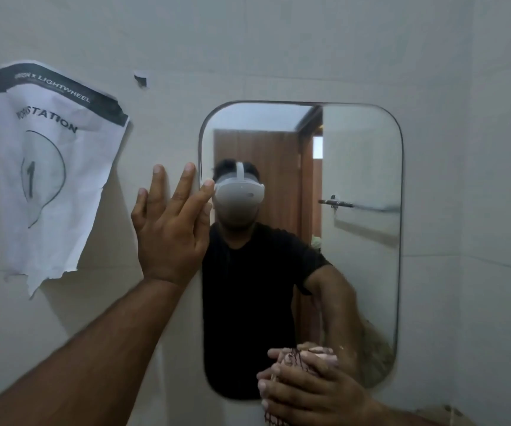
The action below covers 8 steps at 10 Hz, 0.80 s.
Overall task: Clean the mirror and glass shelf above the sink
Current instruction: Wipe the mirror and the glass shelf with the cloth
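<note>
Our left hand (171, 232), fingers straight and spread, presses the wall (248, 56) beside the mirror (355, 167); our right hand (306, 392) grips a cloth (294, 361) at its lower glass.

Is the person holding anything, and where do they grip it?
The right hand holds a bunched cloth, its grip wrapped round the wad. The left hand holds nothing; it lies flat beside the mirror.

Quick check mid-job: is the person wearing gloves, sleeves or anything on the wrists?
No gloves: the left hand and right hand are bare, with no ring or watch showing, and both forearms are uncovered. The mirror reflects a black short sleeve ending above the right elbow.
</note>
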Tool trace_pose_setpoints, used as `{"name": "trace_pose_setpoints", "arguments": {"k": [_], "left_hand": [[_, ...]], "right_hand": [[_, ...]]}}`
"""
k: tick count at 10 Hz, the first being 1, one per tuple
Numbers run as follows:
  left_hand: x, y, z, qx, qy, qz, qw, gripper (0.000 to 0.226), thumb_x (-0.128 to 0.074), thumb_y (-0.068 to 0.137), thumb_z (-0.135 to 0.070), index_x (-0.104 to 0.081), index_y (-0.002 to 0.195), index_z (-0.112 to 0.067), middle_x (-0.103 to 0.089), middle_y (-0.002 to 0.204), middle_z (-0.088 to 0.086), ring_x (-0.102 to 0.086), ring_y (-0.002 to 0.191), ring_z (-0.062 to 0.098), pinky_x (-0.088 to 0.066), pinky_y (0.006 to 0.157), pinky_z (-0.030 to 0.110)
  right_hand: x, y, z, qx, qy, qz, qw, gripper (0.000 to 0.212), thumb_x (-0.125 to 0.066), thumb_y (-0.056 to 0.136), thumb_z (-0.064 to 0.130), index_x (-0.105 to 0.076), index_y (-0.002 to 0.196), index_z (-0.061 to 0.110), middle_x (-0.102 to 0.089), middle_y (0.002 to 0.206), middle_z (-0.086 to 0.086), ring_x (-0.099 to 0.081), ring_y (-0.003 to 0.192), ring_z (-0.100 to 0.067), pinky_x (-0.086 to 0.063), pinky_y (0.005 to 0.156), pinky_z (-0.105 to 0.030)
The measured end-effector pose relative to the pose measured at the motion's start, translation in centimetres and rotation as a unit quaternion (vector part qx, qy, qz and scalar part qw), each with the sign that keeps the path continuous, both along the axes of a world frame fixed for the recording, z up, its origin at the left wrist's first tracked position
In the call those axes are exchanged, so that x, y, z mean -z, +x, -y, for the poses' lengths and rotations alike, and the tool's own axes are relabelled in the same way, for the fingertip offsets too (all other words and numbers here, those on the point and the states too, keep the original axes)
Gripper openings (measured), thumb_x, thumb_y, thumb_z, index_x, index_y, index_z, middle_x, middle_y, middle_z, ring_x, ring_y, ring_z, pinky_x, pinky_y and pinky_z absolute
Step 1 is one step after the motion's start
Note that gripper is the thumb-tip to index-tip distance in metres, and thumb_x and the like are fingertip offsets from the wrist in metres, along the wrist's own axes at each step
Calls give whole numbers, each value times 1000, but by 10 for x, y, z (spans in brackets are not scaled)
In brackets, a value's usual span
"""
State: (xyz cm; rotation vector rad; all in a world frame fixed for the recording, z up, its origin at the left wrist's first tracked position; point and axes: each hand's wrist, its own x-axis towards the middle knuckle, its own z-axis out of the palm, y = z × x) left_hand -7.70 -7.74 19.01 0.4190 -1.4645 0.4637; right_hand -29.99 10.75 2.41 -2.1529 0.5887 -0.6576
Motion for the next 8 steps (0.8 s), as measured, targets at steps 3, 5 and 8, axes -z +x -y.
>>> {"name": "trace_pose_setpoints", "arguments": {"k": [3,5,8], "left_hand": [[0,1,-1,-5,0,-5,1000,39,-47,112,-42,-61,148,-38,-45,169,-7,-24,165,31,-20,128,51],[1,0,1,-8,3,-3,1000,39,-47,112,-42,-59,149,-38,-44,170,-7,-21,166,30,-19,128,52],[1,4,-3,11,20,13,1000,39,-48,112,-40,-60,149,-36,-41,171,-6,-19,167,31,-16,129,52]], "right_hand": [[-36,16,-50,268,-460,-242,811,75,-71,84,69,-44,151,50,-46,160,0,-52,137,2,-37,117,-41],[-178,16,-91,409,-657,-430,465,43,-67,102,19,-61,145,15,-51,158,-11,-38,152,-35,-39,118,-59],[-322,-19,-49,535,-666,-397,335,63,-59,93,37,-51,154,21,-41,165,-8,-29,157,-37,-31,120,-58]]}}
